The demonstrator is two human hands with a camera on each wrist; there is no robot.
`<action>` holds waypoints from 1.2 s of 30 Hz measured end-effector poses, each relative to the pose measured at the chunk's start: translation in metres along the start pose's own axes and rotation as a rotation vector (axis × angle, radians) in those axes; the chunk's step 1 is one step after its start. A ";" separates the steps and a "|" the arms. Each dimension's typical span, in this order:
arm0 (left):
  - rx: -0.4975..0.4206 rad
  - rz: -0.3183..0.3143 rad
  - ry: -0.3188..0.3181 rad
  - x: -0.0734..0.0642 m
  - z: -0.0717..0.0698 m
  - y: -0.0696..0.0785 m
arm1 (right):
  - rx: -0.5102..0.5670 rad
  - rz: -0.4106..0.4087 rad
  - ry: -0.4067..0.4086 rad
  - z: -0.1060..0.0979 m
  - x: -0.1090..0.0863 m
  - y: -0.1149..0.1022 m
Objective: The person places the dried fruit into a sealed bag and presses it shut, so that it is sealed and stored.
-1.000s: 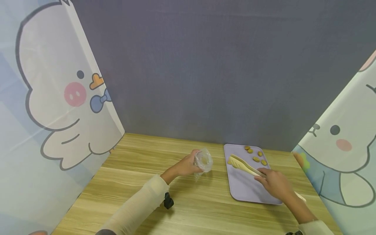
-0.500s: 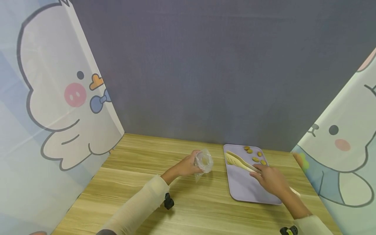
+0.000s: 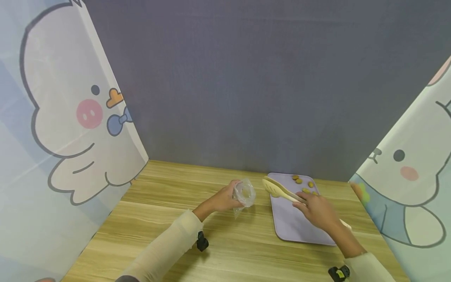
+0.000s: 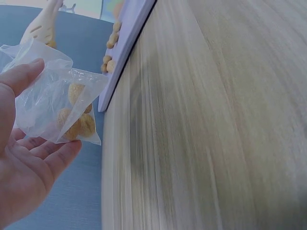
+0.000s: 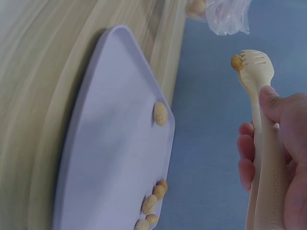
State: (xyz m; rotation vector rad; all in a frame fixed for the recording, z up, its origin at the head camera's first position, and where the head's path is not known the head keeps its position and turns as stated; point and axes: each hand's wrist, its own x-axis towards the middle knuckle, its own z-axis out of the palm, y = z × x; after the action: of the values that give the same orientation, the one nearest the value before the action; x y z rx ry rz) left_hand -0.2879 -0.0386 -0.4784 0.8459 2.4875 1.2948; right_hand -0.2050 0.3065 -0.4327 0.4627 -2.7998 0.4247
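Observation:
My left hand (image 3: 224, 199) holds a clear plastic bag (image 3: 248, 200) by its side, with the mouth spread round. Inside the bag, in the left wrist view, lie several tan rough-shelled nuts (image 4: 87, 125). My right hand (image 3: 318, 211) grips a pair of cream tongs (image 3: 276, 191) by the handles. A single nut (image 5: 237, 62) is pinched at the tongs' slotted tips in the right wrist view; the head view hides it. The tips stand between the bag and the lilac tray (image 3: 294, 225), over the tray's left edge.
Several more nuts (image 3: 305, 190) lie along the tray's far and right side, partly behind the tongs and right hand. A dark grey panel (image 3: 225, 98) rises behind the wooden table (image 3: 169, 196). Cartoon-printed screens (image 3: 81, 164) flank both sides.
My right hand has moved left with the tongs, whose tips have risen from over the tray towards the bag. My left hand and the bag have stayed in place.

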 end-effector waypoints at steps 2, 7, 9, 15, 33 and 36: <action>-0.004 0.004 0.000 0.001 0.000 0.000 | 0.006 -0.004 0.007 -0.001 0.002 -0.002; -0.011 0.004 -0.003 0.002 0.002 0.000 | 0.009 -0.019 0.022 -0.004 0.007 -0.008; -0.010 0.003 -0.003 0.002 0.002 -0.001 | 0.007 -0.024 0.023 -0.005 0.008 -0.010; -0.016 0.008 -0.003 0.004 0.004 0.000 | 0.001 -0.020 0.033 -0.004 0.013 -0.015; -0.026 0.022 -0.018 0.004 0.006 -0.002 | 0.037 -0.059 0.008 0.008 0.024 -0.041; -0.025 0.012 -0.016 0.004 0.006 -0.003 | 0.038 -0.063 0.008 0.009 0.025 -0.044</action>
State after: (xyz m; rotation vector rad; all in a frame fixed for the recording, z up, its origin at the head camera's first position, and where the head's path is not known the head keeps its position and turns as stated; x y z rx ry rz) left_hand -0.2897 -0.0336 -0.4841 0.8630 2.4527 1.3151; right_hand -0.2146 0.2573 -0.4226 0.5550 -2.7651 0.4663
